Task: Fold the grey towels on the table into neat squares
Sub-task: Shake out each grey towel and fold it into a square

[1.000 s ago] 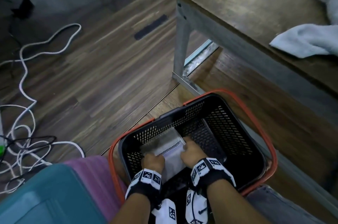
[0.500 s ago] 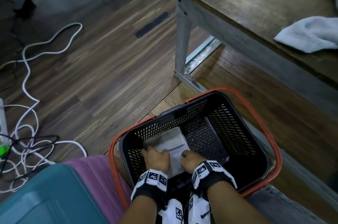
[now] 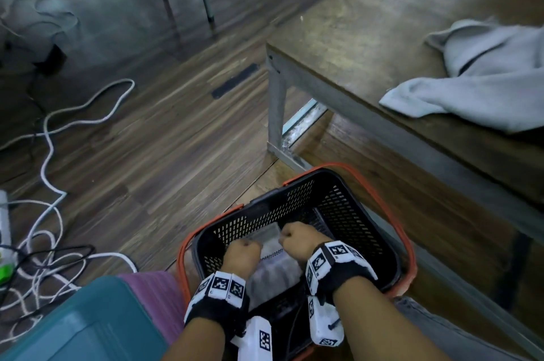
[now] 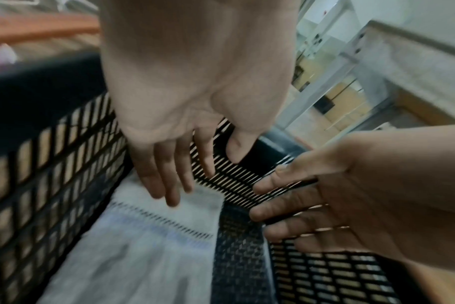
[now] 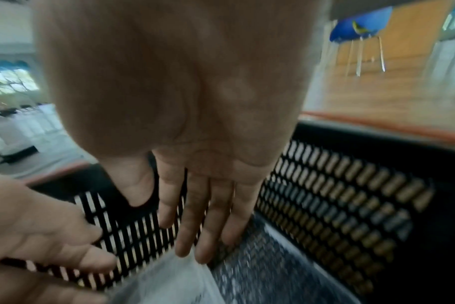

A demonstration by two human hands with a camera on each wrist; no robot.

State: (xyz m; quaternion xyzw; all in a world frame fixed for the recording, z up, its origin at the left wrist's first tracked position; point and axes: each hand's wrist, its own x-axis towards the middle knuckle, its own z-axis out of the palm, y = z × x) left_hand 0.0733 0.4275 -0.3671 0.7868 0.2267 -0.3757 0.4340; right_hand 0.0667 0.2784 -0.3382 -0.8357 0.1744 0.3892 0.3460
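A folded grey towel [image 3: 272, 269] [image 4: 143, 246] [image 5: 164, 283] lies flat on the bottom of a black mesh basket [image 3: 353, 213] with an orange rim. Both hands reach down into the basket over it. My left hand [image 3: 241, 254] [image 4: 174, 174] has straight, spread fingers above the towel's far end and holds nothing. Beside it, my right hand [image 3: 297, 238] [image 5: 195, 216] is also flat-fingered and empty, over the towel's right edge. A second grey towel [image 3: 482, 80] lies crumpled on the wooden table [image 3: 353, 30] at the right.
The basket stands on the wooden floor by the table's metal leg [image 3: 275, 113]. White and black cables [image 3: 47, 139] snake over the floor at the left. A teal box [image 3: 73, 331] and purple fabric [image 3: 153, 293] lie near my left arm.
Both hands have come up off the folded towel they were pressing in the basket. The head view has tilted up, showing more of the table and the crumpled towel.
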